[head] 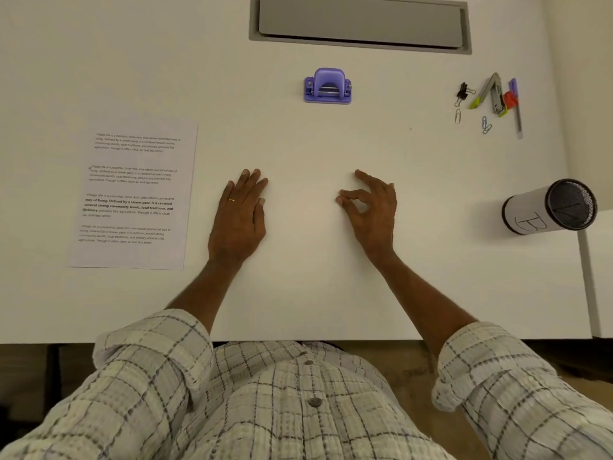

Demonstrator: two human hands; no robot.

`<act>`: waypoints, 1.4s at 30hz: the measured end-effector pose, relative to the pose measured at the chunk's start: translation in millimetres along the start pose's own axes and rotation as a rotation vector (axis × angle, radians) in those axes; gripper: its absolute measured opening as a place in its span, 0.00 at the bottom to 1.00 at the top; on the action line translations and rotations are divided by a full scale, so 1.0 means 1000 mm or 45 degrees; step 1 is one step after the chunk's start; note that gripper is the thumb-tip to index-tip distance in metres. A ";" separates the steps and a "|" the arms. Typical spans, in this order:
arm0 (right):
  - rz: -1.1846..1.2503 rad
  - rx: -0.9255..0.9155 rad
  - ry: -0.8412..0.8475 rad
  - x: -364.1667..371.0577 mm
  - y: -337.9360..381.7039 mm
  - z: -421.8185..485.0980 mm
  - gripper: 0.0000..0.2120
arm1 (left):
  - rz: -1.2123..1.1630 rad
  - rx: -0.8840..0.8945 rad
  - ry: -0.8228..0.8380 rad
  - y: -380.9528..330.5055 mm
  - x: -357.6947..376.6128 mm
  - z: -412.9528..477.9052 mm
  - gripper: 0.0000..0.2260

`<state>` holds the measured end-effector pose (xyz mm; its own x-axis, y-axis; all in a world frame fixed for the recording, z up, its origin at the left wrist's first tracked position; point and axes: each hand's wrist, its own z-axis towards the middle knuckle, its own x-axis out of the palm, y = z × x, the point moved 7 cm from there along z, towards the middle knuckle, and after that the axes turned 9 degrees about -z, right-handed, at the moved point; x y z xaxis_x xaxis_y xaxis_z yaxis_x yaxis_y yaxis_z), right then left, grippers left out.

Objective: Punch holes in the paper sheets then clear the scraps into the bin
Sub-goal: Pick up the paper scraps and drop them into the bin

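My checked sleeves (156, 353) nearest, rolled above wrists. Left hand (240, 217) flat on white desk (315, 277), fingers together, holding nothing. Right hand (370, 210) resting on desk well apart from left, thumb and middle fingertip pinched together; cannot tell if anything between them. Printed paper sheet (134, 194) lying flat just left of left hand. Bin (550, 207) at right desk edge. Farther: purple hole punch (327, 87) centre, untouched. Stapler (491, 92), paper clips (486, 124), pen (515, 107) clustered far right.
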<state>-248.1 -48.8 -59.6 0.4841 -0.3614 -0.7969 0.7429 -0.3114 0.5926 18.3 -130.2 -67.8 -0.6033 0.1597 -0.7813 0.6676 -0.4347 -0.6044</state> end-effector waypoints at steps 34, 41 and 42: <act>0.281 0.320 0.142 -0.020 0.008 0.008 0.05 | -0.005 0.021 -0.019 0.003 0.002 -0.001 0.20; -0.303 -0.170 0.202 -0.006 0.034 0.008 0.10 | -0.017 0.037 -0.057 -0.001 -0.001 -0.002 0.19; -0.333 -0.208 0.207 -0.005 0.037 0.008 0.10 | -0.021 0.037 -0.061 -0.001 -0.001 -0.002 0.19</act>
<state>-226.6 -65.8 -33.2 0.3250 -0.1390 -0.9354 0.9094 -0.2255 0.3495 19.0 -128.5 -66.5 -0.6344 0.1250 -0.7628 0.6451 -0.4580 -0.6115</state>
